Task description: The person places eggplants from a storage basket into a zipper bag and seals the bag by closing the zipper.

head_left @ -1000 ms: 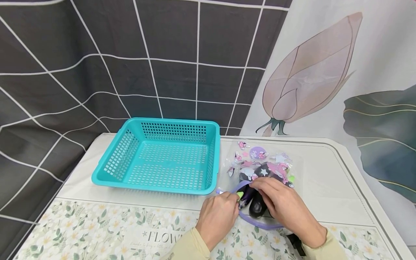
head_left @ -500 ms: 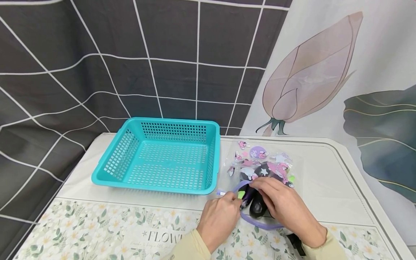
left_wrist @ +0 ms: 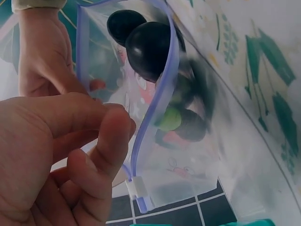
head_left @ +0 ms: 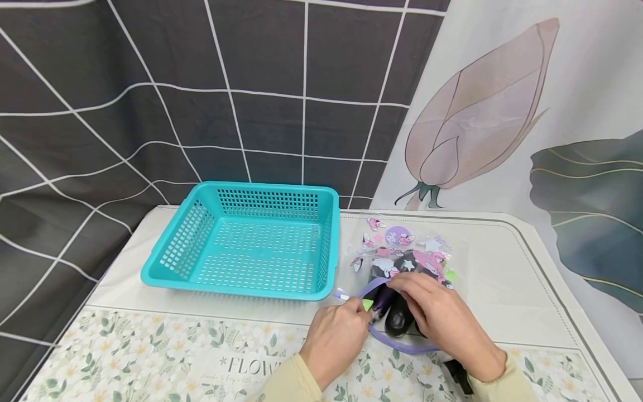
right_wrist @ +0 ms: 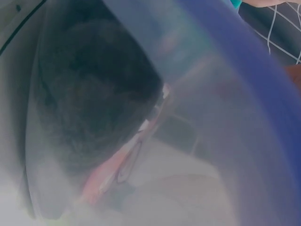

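A clear zip bag [head_left: 354,273] with pink and purple cartoon prints lies on the table, its mouth spread toward me. Dark eggplants [head_left: 399,317] are inside, and a green stem tip [head_left: 368,305] shows by the left hand. My left hand [head_left: 337,335] pinches the near lip at the bag's left corner, its fingertips partly hidden. On the far lip, my right hand [head_left: 442,318] grips the purple zip strip [left_wrist: 81,47]. A white slider [left_wrist: 136,187] sits at the strip's end in the left wrist view. Close up in the right wrist view, a dark eggplant [right_wrist: 94,94] shows through the film.
A teal perforated basket [head_left: 261,295] stands left of the bag, with nothing in it. Under everything is a pale table cover [head_left: 512,268] with a floral front band. A dark gridded curtain [head_left: 261,128] hangs behind, beside a white flower-print one [head_left: 477,123].
The left hand shifts slightly right and then back at the bag's corner, and the green stem tip shifts a little with it. The right hand and basket stay put.
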A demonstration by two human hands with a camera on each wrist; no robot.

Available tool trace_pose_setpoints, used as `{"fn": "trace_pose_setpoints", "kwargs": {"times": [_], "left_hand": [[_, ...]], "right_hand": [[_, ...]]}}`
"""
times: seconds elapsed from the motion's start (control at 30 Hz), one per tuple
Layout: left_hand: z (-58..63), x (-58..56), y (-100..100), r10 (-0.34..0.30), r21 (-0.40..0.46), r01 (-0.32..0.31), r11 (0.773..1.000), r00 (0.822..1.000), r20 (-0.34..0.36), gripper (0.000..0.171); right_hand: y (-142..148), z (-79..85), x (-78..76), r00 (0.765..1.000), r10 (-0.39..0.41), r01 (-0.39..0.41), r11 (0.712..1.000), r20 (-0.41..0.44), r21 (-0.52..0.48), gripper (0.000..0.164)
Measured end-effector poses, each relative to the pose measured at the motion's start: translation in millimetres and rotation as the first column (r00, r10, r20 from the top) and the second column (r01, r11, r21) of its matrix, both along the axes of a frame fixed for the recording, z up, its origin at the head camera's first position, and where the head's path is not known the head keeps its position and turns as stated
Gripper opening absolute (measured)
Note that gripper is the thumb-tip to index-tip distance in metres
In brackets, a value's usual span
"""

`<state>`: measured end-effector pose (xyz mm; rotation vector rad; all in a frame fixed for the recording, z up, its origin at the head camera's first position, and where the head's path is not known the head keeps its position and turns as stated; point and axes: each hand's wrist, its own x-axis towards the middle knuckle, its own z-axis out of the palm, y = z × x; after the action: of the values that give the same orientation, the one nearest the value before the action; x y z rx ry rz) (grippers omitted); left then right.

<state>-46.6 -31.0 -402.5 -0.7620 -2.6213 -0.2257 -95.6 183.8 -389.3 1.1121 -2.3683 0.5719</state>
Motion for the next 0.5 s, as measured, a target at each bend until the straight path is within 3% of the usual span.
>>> {"fn": "trace_pose_setpoints", "kwargs": {"times": [0.27, 0.5], "left_hand": [[5.4, -1.0, -5.8, 0.008, 0.085, -0.008, 0.996, 1.0, -0.005, 0.006], [4.4, 0.5, -6.0, 0.049, 0.257, -0.044, 0.965, 0.999, -0.013, 0.012]], "right_hand": [[2.6, 1.2, -1.6, 1.0, 0.009, -0.009, 1.0, 0.005, -0.008, 0.043], [4.5, 2.6, -1.6, 1.0, -0.003, 0.003, 0.999, 0.016, -0.034, 0.037]]}}
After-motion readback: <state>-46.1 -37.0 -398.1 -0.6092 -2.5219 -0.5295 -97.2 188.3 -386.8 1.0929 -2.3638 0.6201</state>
